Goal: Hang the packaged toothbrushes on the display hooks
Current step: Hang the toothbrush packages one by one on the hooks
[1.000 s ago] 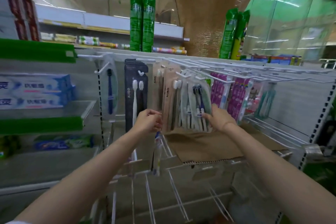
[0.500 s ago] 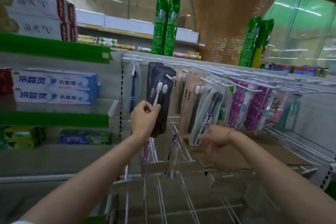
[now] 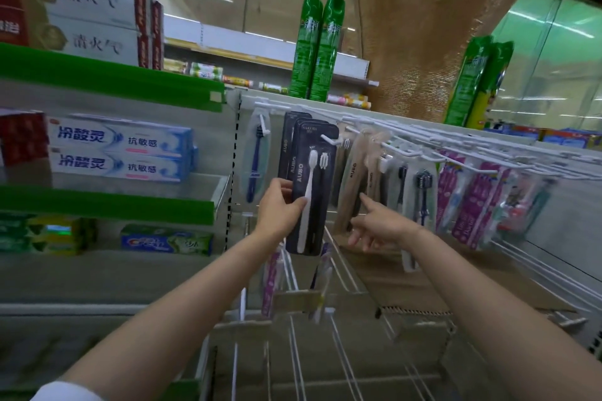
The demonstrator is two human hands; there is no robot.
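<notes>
- The left hand (image 3: 280,208) pinches the left edge of a dark toothbrush pack (image 3: 311,185), whose top sits at a white hook (image 3: 330,139); whether it is fully threaded on cannot be told.
- The right hand (image 3: 379,226) holds nothing, its forefinger pointing toward the beige packs (image 3: 353,179).
- Many packs already hang along the top row to the right; the near, lower hooks (image 3: 342,257) look mostly bare, so work seems to remain.

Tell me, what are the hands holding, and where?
The left hand grips the black toothbrush pack at its left edge, about midway down. The right hand holds nothing; its forefinger points.
</notes>
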